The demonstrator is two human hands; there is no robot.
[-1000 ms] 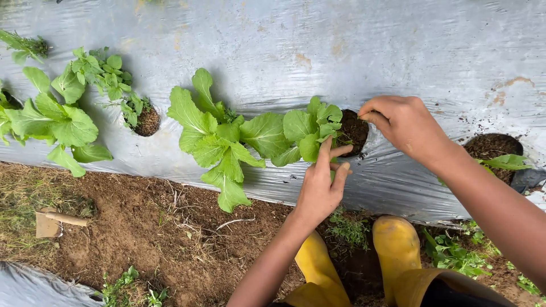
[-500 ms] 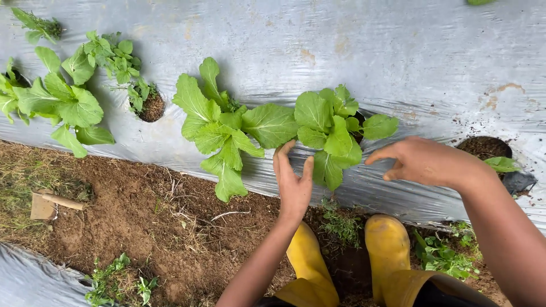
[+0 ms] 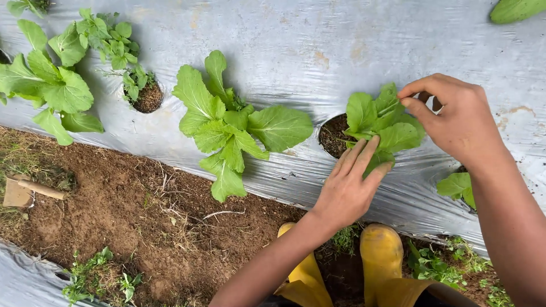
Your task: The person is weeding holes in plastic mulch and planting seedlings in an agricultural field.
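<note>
Both hands risen onto seedling (image 3: 380,122), left hand (image 3: 350,185) open beneath, right hand (image 3: 455,119) pinching leaves.

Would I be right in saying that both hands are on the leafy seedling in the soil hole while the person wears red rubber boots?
Not quite: the head view shows the boots are yellow. The left hand and right hand are indeed on the leafy seedling.

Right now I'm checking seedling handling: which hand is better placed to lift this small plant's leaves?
Probably the right hand: its fingertips pinch the leaf tops of the leafy seedling. The left hand lies flat, fingers at the lower leaves by the planting hole.
</note>
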